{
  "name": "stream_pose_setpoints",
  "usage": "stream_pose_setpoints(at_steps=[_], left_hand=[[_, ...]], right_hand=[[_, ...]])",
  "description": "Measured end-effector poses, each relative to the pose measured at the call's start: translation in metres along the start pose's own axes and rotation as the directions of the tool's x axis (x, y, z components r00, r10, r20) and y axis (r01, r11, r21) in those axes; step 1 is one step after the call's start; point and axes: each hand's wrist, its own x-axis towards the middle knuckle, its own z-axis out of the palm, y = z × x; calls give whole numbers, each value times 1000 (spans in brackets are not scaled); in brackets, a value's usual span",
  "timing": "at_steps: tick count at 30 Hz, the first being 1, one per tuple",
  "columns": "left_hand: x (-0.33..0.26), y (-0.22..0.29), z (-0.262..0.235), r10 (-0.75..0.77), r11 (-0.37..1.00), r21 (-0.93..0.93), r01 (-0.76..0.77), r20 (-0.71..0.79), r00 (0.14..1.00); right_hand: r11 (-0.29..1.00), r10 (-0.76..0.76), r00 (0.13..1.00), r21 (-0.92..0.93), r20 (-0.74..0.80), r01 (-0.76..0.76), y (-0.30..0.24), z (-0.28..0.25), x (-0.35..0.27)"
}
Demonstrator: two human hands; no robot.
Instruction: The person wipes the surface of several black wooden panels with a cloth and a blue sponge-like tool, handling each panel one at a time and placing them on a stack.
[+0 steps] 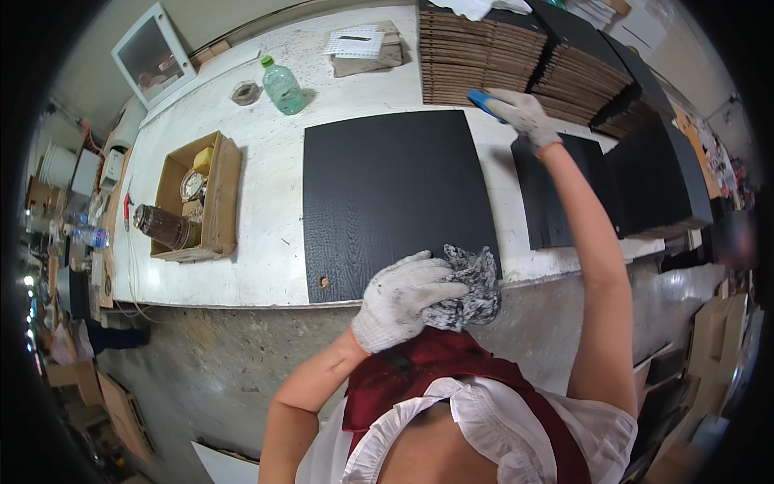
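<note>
A flat black wood-grain panel (395,185) lies in front of me on the white table, with a small bare brown spot near its lower left corner. My left hand (403,300), in a white knitted glove, is closed on a crumpled black-and-white cloth (466,286) at the panel's near edge. My right hand (522,117), gloved too, is stretched out to the far right. It grips a small blue object (486,105) whose kind I cannot make out, in front of a stack of panels (480,56) with brown edges.
An open cardboard box (226,202) with a dark jar (161,227) stands at the left. Behind it are a green plastic bottle (282,87) and a small glass dish (245,93). More black panels (544,198) lie at the right. A framed pane (153,56) leans at the back left.
</note>
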Motion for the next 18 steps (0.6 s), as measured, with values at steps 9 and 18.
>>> stream_pose_setpoints(at_steps=[9,18], left_hand=[[1,0,-1,31,998,-63,-28,42,999],[0,5,-1,-8,1000,-7,9,43,999]], right_hand=[[989,-91,923,72,-374,126,-44,44,-87],[956,77,980,292,-183,-20,-146,-9,-283]])
